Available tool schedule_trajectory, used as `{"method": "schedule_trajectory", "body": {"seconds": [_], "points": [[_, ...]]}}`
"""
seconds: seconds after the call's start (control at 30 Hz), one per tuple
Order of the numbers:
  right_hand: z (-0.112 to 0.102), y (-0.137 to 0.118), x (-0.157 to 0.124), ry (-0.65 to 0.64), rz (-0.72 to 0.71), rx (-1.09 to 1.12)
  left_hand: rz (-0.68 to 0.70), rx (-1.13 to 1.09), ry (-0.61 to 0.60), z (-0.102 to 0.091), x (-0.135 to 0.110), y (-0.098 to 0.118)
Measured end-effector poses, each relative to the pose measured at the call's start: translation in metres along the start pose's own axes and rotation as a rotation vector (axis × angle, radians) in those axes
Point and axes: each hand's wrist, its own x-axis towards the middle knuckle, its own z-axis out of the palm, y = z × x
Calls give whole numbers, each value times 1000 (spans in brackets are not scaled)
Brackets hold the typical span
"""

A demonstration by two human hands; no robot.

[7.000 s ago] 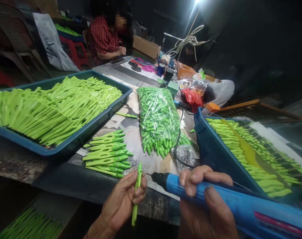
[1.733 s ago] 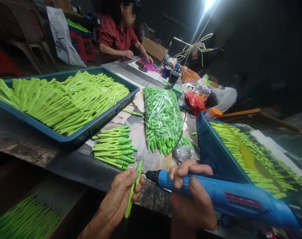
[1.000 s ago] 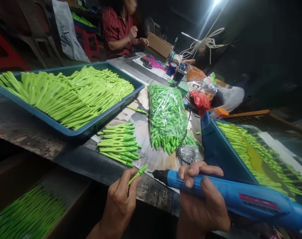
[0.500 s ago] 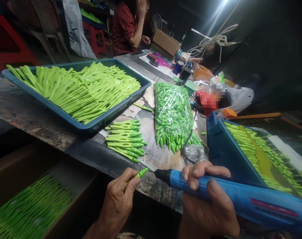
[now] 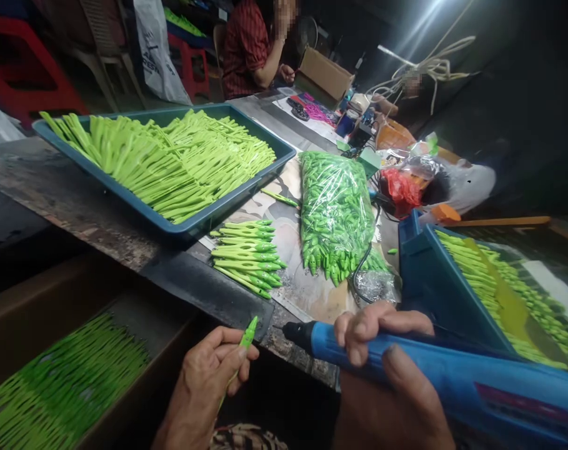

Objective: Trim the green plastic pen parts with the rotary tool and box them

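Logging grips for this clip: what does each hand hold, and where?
The left hand pinches a green plastic piece around its middle, pointed end up. The right hand wraps the barrel of a blue rotary tool.

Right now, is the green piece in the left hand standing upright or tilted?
Tilted: the green plastic piece leans across the fingers of the left hand, its pointed tip up and to the right, its lower end down and to the left.

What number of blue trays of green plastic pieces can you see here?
3: one on the table at left, one tilted at right by the person's right hand, and one far back on a red stool, partly seen. Others may be hidden.
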Motion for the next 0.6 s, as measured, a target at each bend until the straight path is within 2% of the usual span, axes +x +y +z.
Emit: {"method": "schedule_trajectory", "body": {"seconds": [0.2, 0.37, 0.6], "points": [[9, 2, -3, -84, 1, -37, -89, -134, -8, 3, 0, 3], [18, 6, -6, -91, 55, -30, -127, -165, 6, 4, 0, 6], [18, 14, -5, -228, 70, -54, -95, -151, -3, 5, 3, 9]]}}
